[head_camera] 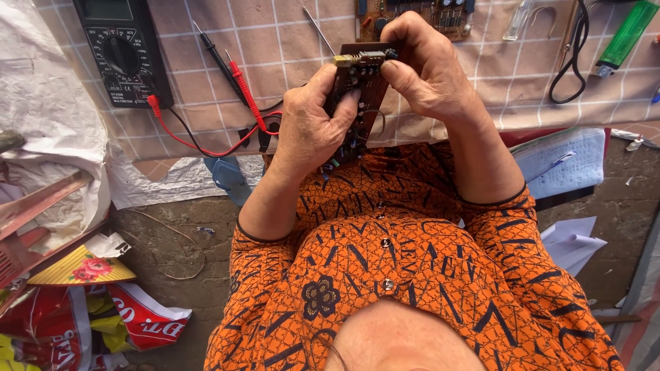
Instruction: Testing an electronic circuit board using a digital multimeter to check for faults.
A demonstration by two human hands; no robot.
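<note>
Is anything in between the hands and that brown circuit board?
Nothing visible. The left hand grips the brown circuit board from its side, and the right hand pinches its top edge. Both touch it directly.

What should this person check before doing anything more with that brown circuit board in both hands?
1. Board held firmly: ok. The left hand grips the lower part of the circuit board and the right hand pinches its top.
2. Board clear of the table: ok, it is held up above the table edge.
3. Meter probes within reach: ok, they lie on the table beside the left hand.
4. Multimeter switched on: cannot tell.
5. Second circuit board out of the way: ok, it lies farther back on the table.
</note>
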